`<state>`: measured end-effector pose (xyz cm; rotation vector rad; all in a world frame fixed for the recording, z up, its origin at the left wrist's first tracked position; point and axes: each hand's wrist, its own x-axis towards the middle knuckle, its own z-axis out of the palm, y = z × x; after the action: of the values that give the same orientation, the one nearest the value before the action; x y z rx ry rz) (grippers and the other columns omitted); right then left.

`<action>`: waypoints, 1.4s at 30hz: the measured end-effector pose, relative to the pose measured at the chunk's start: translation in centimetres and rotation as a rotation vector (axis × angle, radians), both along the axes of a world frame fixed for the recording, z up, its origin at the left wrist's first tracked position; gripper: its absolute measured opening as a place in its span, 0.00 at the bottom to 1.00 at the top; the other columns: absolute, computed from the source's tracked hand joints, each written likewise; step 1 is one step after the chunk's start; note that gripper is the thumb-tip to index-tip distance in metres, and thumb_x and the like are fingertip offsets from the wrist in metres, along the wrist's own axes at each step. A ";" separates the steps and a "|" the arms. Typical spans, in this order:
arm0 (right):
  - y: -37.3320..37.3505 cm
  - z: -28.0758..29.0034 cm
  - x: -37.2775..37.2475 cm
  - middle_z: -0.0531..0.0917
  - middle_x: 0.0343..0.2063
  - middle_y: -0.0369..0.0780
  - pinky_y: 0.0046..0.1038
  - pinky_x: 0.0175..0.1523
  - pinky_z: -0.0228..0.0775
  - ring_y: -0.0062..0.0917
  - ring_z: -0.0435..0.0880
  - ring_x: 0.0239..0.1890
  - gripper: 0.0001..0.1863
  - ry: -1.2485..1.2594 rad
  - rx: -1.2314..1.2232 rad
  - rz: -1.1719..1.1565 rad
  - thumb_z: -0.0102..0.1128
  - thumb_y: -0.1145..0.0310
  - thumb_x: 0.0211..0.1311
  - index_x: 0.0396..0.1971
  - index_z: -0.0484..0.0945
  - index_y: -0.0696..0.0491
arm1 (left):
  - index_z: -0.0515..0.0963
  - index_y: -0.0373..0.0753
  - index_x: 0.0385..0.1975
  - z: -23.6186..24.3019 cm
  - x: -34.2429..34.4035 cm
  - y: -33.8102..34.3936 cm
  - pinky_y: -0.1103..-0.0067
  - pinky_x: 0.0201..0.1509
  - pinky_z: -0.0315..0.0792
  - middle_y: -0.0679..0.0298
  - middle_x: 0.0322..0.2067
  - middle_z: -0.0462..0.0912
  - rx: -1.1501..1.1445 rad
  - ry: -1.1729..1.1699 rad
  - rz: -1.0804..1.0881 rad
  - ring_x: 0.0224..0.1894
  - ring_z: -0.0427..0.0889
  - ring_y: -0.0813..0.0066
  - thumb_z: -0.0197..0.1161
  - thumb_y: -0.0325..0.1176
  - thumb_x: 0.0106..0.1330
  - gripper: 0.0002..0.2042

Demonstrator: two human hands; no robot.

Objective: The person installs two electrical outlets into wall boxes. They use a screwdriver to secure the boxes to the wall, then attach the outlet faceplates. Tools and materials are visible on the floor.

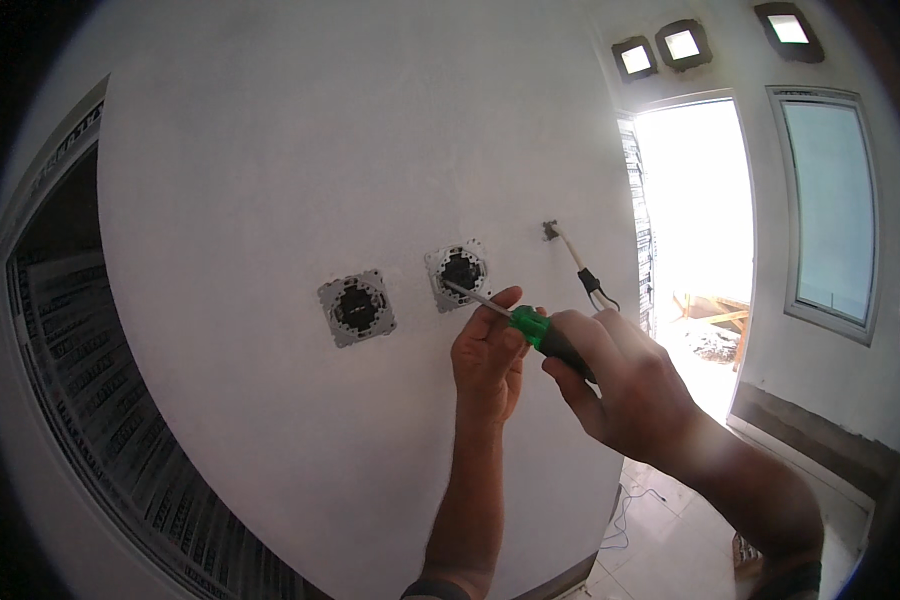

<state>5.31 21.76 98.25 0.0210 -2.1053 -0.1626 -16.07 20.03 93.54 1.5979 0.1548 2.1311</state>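
Note:
A screwdriver (533,325) with a green and black handle slants up to the left. Its metal shaft reaches the right-hand wall socket insert (460,272), which has a square metal frame and a dark round middle. The exact spot where the tip rests is too small to make out. My right hand (625,385) is wrapped round the back of the handle. With thumb and fingers, my left hand (492,350) pinches the screwdriver where shaft meets handle, just below the insert. To the left, a second, similar socket insert (357,308) sits in the wall.
A pale cable (572,248) with a black-taped end hangs from a wall hole beyond my right hand. At the right are a bright doorway (695,200) and a window (828,205). A dark, wrapped door frame (60,300) stands at left. Thin blue wire (622,515) lies on the tiled floor.

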 end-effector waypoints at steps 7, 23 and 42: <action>-0.1 -0.1 -0.3 0.76 0.32 0.43 0.33 0.32 0.76 0.30 0.80 0.30 0.19 -0.009 -0.011 -0.034 0.61 0.64 0.72 0.56 0.69 0.57 | 0.70 0.29 0.63 -0.4 -0.3 0.6 0.69 0.65 0.77 0.55 0.50 0.85 0.016 -0.006 -0.032 0.56 0.84 0.63 0.69 0.28 0.69 0.25; -1.6 4.4 0.8 0.79 0.35 0.44 0.33 0.28 0.78 0.35 0.84 0.25 0.16 -0.050 0.432 -0.079 0.65 0.75 0.62 0.49 0.75 0.57 | 0.71 0.33 0.60 0.2 3.8 1.0 0.69 0.61 0.79 0.55 0.50 0.84 0.090 -0.284 -0.257 0.55 0.83 0.66 0.60 0.36 0.77 0.19; -3.7 6.6 -0.7 0.78 0.37 0.44 0.30 0.33 0.81 0.30 0.84 0.32 0.09 -0.284 0.010 -0.237 0.63 0.69 0.69 0.43 0.78 0.57 | 0.73 0.29 0.58 1.8 5.3 2.2 0.74 0.60 0.80 0.51 0.50 0.85 0.295 -0.344 -0.381 0.54 0.84 0.66 0.57 0.26 0.76 0.14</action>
<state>4.64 18.01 104.84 -0.2115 -2.3868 -0.3287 -10.74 22.23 95.32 1.2509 -0.5535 2.1433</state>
